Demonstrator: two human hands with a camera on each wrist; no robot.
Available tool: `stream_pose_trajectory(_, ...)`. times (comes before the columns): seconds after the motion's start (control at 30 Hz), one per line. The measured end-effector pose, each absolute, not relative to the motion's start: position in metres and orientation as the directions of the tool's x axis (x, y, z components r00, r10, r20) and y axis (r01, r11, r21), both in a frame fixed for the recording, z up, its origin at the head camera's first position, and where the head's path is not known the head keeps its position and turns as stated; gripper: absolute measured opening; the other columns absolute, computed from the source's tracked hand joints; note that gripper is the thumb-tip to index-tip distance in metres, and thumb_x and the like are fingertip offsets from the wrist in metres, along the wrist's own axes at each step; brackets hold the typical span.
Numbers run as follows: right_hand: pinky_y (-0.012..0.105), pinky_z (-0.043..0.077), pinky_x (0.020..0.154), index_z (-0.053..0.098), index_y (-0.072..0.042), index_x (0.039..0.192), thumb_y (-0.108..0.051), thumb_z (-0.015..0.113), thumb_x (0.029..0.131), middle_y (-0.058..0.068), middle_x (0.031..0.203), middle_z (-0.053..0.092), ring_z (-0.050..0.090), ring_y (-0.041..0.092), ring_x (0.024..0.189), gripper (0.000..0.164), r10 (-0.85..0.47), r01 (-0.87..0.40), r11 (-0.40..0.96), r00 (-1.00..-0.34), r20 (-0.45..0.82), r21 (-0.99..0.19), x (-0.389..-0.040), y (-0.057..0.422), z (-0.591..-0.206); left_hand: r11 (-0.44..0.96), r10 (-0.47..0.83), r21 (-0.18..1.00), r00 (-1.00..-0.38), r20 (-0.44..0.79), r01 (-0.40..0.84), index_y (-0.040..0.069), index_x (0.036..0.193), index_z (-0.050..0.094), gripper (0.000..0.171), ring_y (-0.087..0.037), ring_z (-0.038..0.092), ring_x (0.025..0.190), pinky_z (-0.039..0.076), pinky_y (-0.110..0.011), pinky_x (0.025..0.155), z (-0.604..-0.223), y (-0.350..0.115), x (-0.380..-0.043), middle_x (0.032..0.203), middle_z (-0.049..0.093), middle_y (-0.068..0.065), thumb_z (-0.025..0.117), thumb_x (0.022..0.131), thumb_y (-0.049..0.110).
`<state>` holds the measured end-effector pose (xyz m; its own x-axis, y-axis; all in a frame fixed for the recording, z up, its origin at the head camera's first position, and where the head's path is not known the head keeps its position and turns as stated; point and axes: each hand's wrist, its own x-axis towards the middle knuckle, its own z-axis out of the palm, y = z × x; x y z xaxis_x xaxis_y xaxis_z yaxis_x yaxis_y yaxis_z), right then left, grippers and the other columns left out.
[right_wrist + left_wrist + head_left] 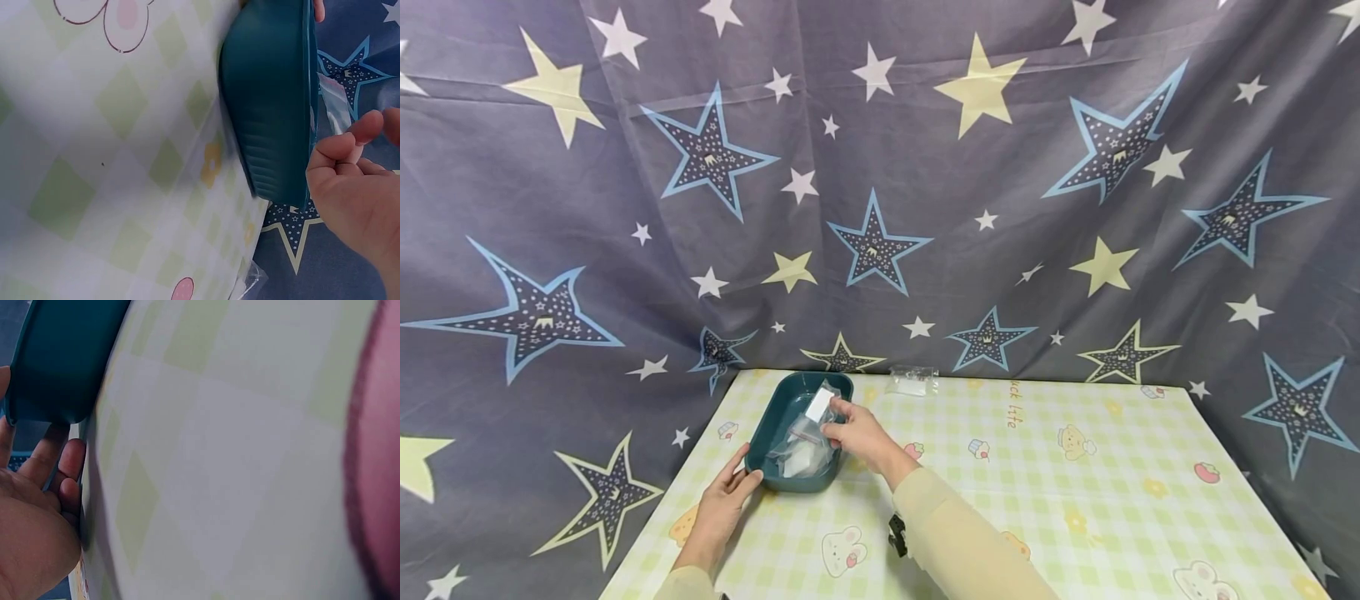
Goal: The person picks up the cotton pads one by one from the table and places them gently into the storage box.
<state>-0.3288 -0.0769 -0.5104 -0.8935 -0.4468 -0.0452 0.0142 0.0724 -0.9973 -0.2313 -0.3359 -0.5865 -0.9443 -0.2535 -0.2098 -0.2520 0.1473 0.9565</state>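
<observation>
A dark green plastic bin (pixel 761 435) stands at the back left of the table. My left hand (pixel 722 504) holds its near left corner, thumb on the near side and fingers along the left side. Over the bin's right side, my right hand (pixel 861 433) pinches a small clear zip bag (pixel 820 403) with something white in it. Other clear bags (pixel 802 454) with white contents lie in the bin. From the right wrist view, the pinched bag (pixel 336 103) shows just above the rim, partly hidden by the fingers.
Another clear bag (pixel 913 382) with a white item lies at the table's back edge, right of the bin. A green-checked cloth (pixel 955 500) with cartoon prints covers the table. A dark star-patterned curtain (pixel 880 325) hangs behind it and at both sides.
</observation>
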Motion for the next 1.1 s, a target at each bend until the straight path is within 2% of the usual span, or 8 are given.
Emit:
stream_pose_trajectory(0.23, 0.026, 0.054, 0.075, 0.043, 0.0, 0.162, -0.008, 0.071, 0.097, 0.017, 0.163, 0.052, 0.062, 0.016, 0.081, 0.072, -0.472, -0.012, 0.132, -0.88, -0.052, -0.991, -0.324, -0.079, -0.515, 0.137, -0.262, 0.957, -0.941, -0.215, -0.256, 0.032, 0.171, 0.031, 0.074, -0.039, 0.025, 0.165, 0.03, -0.05, 0.132, -0.588, -0.336, -0.232, 0.175, 0.027, -0.027, 0.068, 0.107, 0.034)
stream_pose_trajectory(0.33, 0.028, 0.059, 0.08, 0.044, 0.003, 0.16, -0.009, 0.07, 0.097, 0.018, 0.164, 0.05, 0.068, 0.02, 0.087, 0.07, -0.497, -0.086, 0.207, -0.867, -0.029, -0.974, -0.322, -0.08, -0.517, 0.141, -0.264, 0.956, -0.94, -0.214, -0.258, 0.033, 0.17, 0.031, 0.074, -0.039, 0.026, 0.164, 0.03, -0.051, 0.131, -0.589, -0.336, -0.232, 0.174, 0.028, -0.027, 0.068, 0.107, 0.035)
stream_pose_trajectory(0.43, 0.04, 0.06, 0.104, 0.046, 0.003, 0.159, -0.012, 0.07, 0.097, 0.018, 0.163, 0.052, 0.072, 0.03, 0.117, 0.068, -0.514, -0.196, 0.326, -0.858, 0.001, -0.925, -0.321, -0.081, -0.518, 0.146, -0.267, 0.956, -0.94, -0.211, -0.256, 0.033, 0.17, 0.031, 0.074, -0.039, 0.028, 0.164, 0.031, -0.05, 0.131, -0.589, -0.335, -0.232, 0.174, 0.029, -0.027, 0.068, 0.106, 0.036)
stream_pose_trajectory(0.57, 0.048, 0.046, 0.124, 0.047, -0.003, 0.161, -0.017, 0.07, 0.1, 0.015, 0.162, 0.054, 0.052, 0.033, 0.151, 0.066, -0.526, -0.333, 0.505, -0.85, 0.021, -0.796, -0.32, -0.082, -0.519, 0.149, -0.271, 0.955, -0.94, -0.209, -0.256, 0.034, 0.17, 0.031, 0.074, -0.038, 0.028, 0.164, 0.031, -0.05, 0.131, -0.588, -0.335, -0.233, 0.174, 0.029, -0.026, 0.068, 0.106, 0.036)
stream_pose_trajectory(0.8, 0.046, 0.055, 0.114, 0.047, -0.014, 0.163, -0.025, 0.07, 0.103, 0.021, 0.169, 0.043, 0.058, 0.036, 0.146, 0.065, -0.536, -0.466, 0.716, -0.844, 0.019, -0.519, -0.317, -0.088, -0.523, 0.146, -0.286, 0.956, -0.936, -0.204, -0.253, 0.032, 0.17, 0.032, 0.074, -0.036, 0.03, 0.163, 0.03, -0.05, 0.131, -0.588, -0.335, -0.232, 0.173, 0.031, -0.025, 0.068, 0.106, 0.033)
stream_pose_trajectory(0.97, 0.039, 0.062, 0.081, 0.049, -0.023, 0.162, -0.026, 0.072, 0.101, 0.03, 0.172, 0.03, 0.075, 0.035, 0.116, 0.065, -0.501, -0.443, 0.75, -0.865, 0.015, -0.49, -0.314, -0.091, -0.524, 0.153, -0.284, 0.955, -0.937, -0.203, -0.253, 0.031, 0.17, 0.032, 0.074, -0.04, 0.027, 0.164, 0.029, -0.053, 0.132, -0.588, -0.335, -0.232, 0.174, 0.029, -0.027, 0.069, 0.106, 0.035)
stream_pose_trajectory(1.03, 0.038, 0.061, 0.078, 0.05, -0.026, 0.162, -0.026, 0.073, 0.101, 0.03, 0.173, 0.028, 0.075, 0.035, 0.114, 0.065, -0.493, -0.432, 0.748, -0.87, 0.013, -0.504, -0.314, -0.091, -0.523, 0.153, -0.284, 0.954, -0.936, -0.207, -0.257, 0.032, 0.17, 0.032, 0.075, -0.04, 0.027, 0.164, 0.029, -0.054, 0.132, -0.588, -0.335, -0.232, 0.174, 0.028, -0.027, 0.069, 0.106, 0.036)
stream_pose_trajectory(1.1, 0.04, 0.062, 0.086, 0.05, -0.027, 0.162, -0.026, 0.073, 0.101, 0.028, 0.174, 0.029, 0.071, 0.036, 0.126, 0.065, -0.493, -0.431, 0.746, -0.87, 0.014, -0.508, -0.313, -0.09, -0.523, 0.151, -0.281, 0.954, -0.936, -0.211, -0.26, 0.033, 0.17, 0.032, 0.074, -0.039, 0.027, 0.164, 0.03, -0.052, 0.132, -0.589, -0.336, -0.233, 0.174, 0.028, -0.027, 0.069, 0.106, 0.037)
